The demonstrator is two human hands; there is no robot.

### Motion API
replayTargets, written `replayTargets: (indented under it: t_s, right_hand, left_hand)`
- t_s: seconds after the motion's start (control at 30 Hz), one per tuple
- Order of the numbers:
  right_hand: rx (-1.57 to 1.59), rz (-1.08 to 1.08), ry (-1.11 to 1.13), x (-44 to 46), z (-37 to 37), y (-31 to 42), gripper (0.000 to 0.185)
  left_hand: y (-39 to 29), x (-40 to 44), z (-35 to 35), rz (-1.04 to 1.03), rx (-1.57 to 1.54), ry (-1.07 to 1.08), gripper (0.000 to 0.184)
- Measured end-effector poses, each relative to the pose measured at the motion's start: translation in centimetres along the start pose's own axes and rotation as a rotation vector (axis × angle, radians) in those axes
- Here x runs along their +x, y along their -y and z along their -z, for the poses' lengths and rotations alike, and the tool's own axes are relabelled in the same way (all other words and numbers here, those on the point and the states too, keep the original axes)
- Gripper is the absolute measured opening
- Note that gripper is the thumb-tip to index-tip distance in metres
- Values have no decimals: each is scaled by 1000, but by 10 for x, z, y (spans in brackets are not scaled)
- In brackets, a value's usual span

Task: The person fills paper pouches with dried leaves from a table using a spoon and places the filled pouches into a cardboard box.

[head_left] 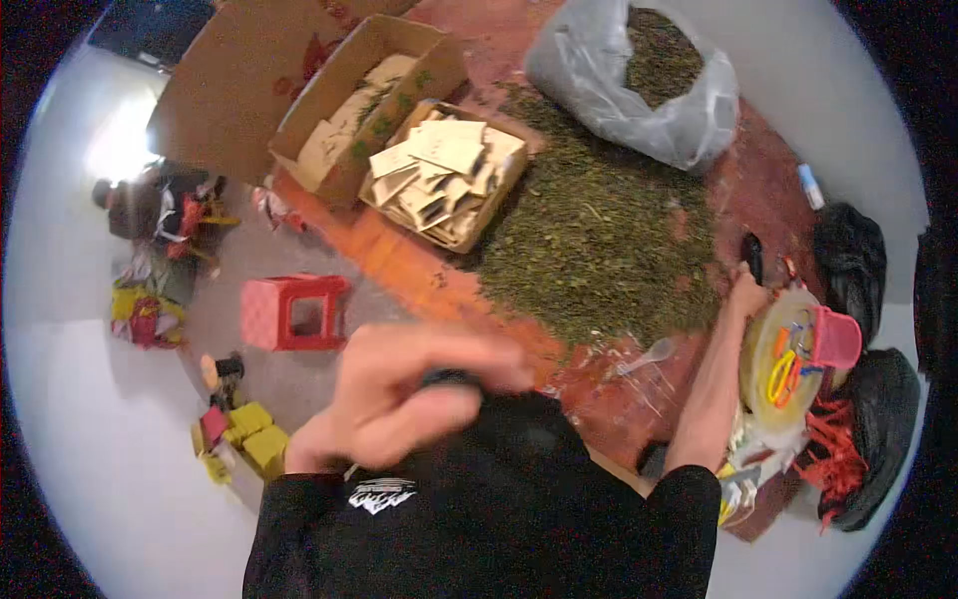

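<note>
Close to the camera, my left hand (424,389) is raised and blurred by motion, its fingers curled around a small dark thing (451,379) that I cannot make out. My right hand (748,292) reaches out on the right, closed on the lower end of a black object (752,255). It is at the right edge of a wide heap of dry green-brown leaves (599,240) on the red surface (384,250). Just below that hand is a round tub (763,374) with yellow-handled scissors (783,377) on it.
A small box of paper packets (444,160) stands beside a longer cardboard box (329,140). A clear bag of leaves (609,85) is at the back. A pink stool (289,311) is at left; a pink cup (836,337), black bags (878,429) and a plastic spoon (654,352) are at right.
</note>
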State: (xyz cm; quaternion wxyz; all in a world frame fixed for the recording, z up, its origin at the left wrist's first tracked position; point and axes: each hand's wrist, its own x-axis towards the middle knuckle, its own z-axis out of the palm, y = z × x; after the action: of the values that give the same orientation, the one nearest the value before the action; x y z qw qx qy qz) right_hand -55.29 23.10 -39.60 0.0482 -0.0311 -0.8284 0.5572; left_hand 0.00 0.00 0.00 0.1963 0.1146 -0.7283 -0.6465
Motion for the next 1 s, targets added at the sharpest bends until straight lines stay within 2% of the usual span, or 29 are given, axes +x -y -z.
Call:
replayTargets:
  t_s: [0.03,0.07,0.1,0.13,0.2,0.27,0.37,0.4,0.5,0.57,0.67,0.73,0.83,0.87,1.0]
  right_hand:
    - [-41,-9,28,2,9,7,48]
    - [-82,-18,56,3,18,16,55]
    - [54,-91,94,-46,-18,3,60]
    - [143,-95,103,-51,-9,8,64]
    - [-119,-1,5,-57,13,6,64]
    - [-242,205,-118,-97,24,34,48]
    - [-75,43,66,-155,41,86,49]
    - [-39,61,95,-170,40,91,46]
    - [-4,163,165,-213,32,110,35]
    - [-78,287,196,-246,24,131,29]
    - [-99,292,337,-289,19,156,28]
    - [-208,381,374,-319,22,175,26]
    - [-341,462,396,-355,29,183,25]
    - [-379,477,397,-364,33,180,24]
    - [-481,376,356,-388,49,162,25]
  left_hand:
    - [13,2,-5,92,87,-119,29]
    - [26,3,-6,118,312,-168,28]
    - [39,-1,18,187,412,-220,28]
    - [61,-3,18,225,430,-290,29]
    - [96,-7,25,271,492,-386,29]
    - [116,-12,42,291,594,-438,29]
    - [131,-9,61,286,633,-467,29]
    - [140,-8,70,264,678,-468,32]
    - [162,10,98,115,829,-438,36]
    - [183,31,126,16,920,-353,49]
    - [196,69,155,-146,1004,-263,56]
    - [197,93,160,-209,1041,-225,59]
    - [200,113,169,-207,1087,-82,61]
    - [224,120,179,-172,1090,-19,61]
    - [230,129,184,-124,1148,78,54]
